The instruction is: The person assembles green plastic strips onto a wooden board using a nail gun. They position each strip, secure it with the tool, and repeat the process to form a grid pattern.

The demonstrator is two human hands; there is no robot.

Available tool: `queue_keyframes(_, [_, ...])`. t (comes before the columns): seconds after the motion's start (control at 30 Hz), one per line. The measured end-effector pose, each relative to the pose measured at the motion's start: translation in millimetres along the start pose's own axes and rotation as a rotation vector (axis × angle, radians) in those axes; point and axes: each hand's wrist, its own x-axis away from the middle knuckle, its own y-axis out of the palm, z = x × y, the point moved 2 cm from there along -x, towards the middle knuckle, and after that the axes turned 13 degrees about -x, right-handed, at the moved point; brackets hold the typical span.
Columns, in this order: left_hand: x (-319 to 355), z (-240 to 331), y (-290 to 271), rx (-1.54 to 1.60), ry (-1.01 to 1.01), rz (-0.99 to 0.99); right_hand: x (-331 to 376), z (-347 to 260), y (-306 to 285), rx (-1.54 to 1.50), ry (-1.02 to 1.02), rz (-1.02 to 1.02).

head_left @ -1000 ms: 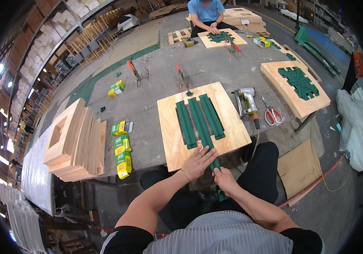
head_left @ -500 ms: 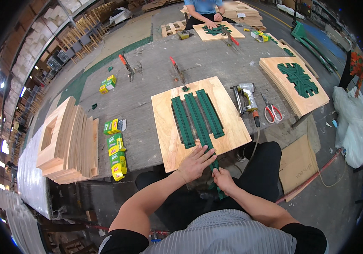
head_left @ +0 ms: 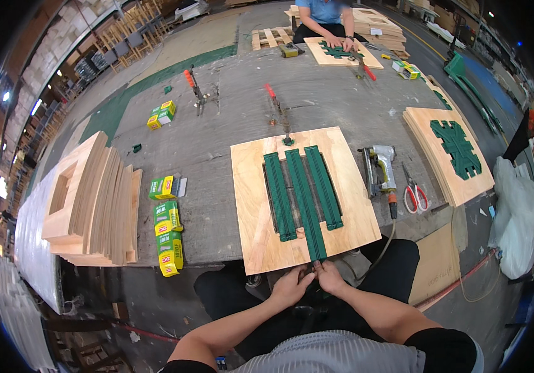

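A square wooden panel [head_left: 248,205] with a rectangular opening lies at the table's near edge. Three green webbing straps run lengthwise over the opening; the middle strap [head_left: 304,199] is longest and reaches the panel's near edge. There my right hand [head_left: 331,278] pinches its near end. Close beside it, my left hand [head_left: 292,287] is closed at the same strap end, its fingertips partly hidden under the edge. At the far end of the middle strap stands a red-handled clamp [head_left: 279,112]. The strap's tail below the hands is hard to make out.
Right of the panel lie a pneumatic staple gun [head_left: 382,169] with its hose and red-handled scissors [head_left: 413,191]. Stacked wooden frames [head_left: 86,205] and staple boxes [head_left: 167,217] stand left. Panels with woven webbing [head_left: 453,152] sit right. Across the table a co-worker [head_left: 326,18] handles another panel.
My left hand has left the top of the middle strap and come down beside my right hand at the panel's near edge. The strap's hanging tail no longer shows plainly. The whole view has shifted slightly.
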Motion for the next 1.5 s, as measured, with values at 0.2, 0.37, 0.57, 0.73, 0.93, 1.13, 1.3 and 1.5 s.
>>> queue_keyframes(0.2, [-47.3, -2.6, 26.9, 0.159, 0.244, 0.038, -18.1, 30.7, -6.7, -0.002, 0.005, -0.072])
queue_keyframes(0.37, [-60.8, -3.2, 36.0, 0.147, 0.329, -0.015, -23.6, 40.0, -13.1, 0.146, -0.139, -0.065])
queue_keyframes(0.57, [-77.6, -15.5, 43.1, 0.155, 0.453, 0.025, -28.3, 26.1, -10.7, 0.267, -0.152, -0.112])
queue_keyframes(0.73, [-72.9, -5.7, 30.4, 0.001, 0.474, 0.115, -11.4, 9.1, -14.3, 0.32, -0.2, -0.028])
queue_keyframes(0.93, [-73.0, -7.7, 25.7, -0.297, 0.339, -0.048, 38.9, -53.5, -63.6, 0.263, -0.158, -0.001])
queue_keyframes(1.13, [-71.6, 1.5, 4.1, -0.521, 0.319, 0.018, -20.4, -173.1, -193.3, 0.389, -0.305, 0.524])
queue_keyframes(1.3, [-78.8, -10.5, 18.5, -0.583, 0.44, 0.364, -128.2, -173.0, -262.4, 0.576, 0.047, 0.674])
queue_keyframes(1.5, [-77.6, -10.5, 14.8, -0.529, 0.418, 0.308, -162.0, -163.6, -272.7, -0.023, 0.126, 0.57])
